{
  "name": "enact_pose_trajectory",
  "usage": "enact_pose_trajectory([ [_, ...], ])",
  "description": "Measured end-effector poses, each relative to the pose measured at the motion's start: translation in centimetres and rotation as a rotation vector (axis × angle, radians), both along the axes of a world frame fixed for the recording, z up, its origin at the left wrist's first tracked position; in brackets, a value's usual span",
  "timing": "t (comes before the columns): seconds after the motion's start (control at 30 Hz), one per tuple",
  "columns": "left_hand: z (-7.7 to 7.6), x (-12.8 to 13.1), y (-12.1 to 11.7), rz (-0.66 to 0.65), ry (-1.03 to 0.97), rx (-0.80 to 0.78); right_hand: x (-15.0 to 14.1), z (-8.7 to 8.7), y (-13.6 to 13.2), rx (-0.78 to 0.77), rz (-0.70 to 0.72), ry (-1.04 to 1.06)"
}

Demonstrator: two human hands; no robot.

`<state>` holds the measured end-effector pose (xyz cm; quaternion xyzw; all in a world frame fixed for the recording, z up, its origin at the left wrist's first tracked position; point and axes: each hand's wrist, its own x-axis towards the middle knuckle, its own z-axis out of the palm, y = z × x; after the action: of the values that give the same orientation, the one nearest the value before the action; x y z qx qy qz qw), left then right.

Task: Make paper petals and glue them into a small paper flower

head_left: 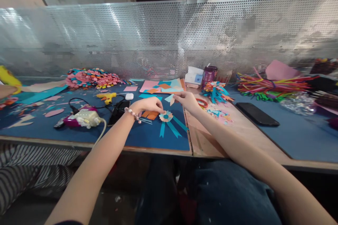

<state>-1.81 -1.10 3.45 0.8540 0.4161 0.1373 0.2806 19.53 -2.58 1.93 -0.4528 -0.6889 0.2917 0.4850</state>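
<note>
A paper rosette (pixel 166 116) with a blue centre, peach petals and teal ribbon tails (pixel 172 129) lies on the blue mat. My left hand (pixel 149 104), wearing a beaded bracelet, has its fingers closed at the rosette's upper left edge. Between the thumb and fingers of my right hand (pixel 187 100) are small pale green and peach paper pieces (pixel 170 99), held just above and right of the rosette. Orange paper strips (pixel 150 115) lie partly hidden by my left hand. Coloured paper sheets (pixel 162 86) are stacked beyond both hands.
To the left are a yellow glue gun (pixel 106 97), a power strip (pixel 86 116) with cables and a dark phone (pixel 118 112). A heap of paper flowers (pixel 91 78) stands farther back. On the right lie a finished-looking paper bunch (pixel 216 91), a black phone (pixel 256 114) and pipe cleaners (pixel 271 85).
</note>
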Motion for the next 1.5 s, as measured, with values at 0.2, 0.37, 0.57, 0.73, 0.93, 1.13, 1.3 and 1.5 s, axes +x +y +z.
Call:
enact_pose_trajectory([
  [0.2, 0.1, -0.8, 0.3, 0.09, -0.177, 0.007, 0.3, 0.0, 0.3, -0.062, -0.001, 0.042],
  [0.37, -0.5, -0.9, 0.7, 0.122, -0.367, -0.127, 0.6, -0.4, 0.8, -0.076, -0.016, 0.073],
  [0.57, -1.0, -0.3, 0.8, 0.116, -0.376, -0.168, 0.9, -0.5, 1.3, -0.025, -0.037, 0.115],
  [0.73, -0.8, 0.7, 0.0, 0.106, -0.332, -0.119, 0.8, -0.3, 1.1, -0.01, -0.048, 0.113],
  [0.93, -0.7, 1.4, -0.5, 0.124, -0.303, -0.1, 0.6, 0.0, 0.6, 0.027, -0.022, 0.123],
  [1.13, -0.9, 1.3, -0.3, 0.106, -0.295, -0.086, 0.4, -0.2, 0.5, 0.016, 0.017, 0.104],
  [1.3, -0.9, 1.3, -0.2, 0.086, -0.292, -0.077, 0.2, -0.1, 0.2, -0.007, 0.018, 0.098],
  [1.5, -0.5, 1.5, -0.8, 0.106, -0.288, -0.074, 0.1, 0.1, -0.1, -0.067, 0.021, 0.118],
])
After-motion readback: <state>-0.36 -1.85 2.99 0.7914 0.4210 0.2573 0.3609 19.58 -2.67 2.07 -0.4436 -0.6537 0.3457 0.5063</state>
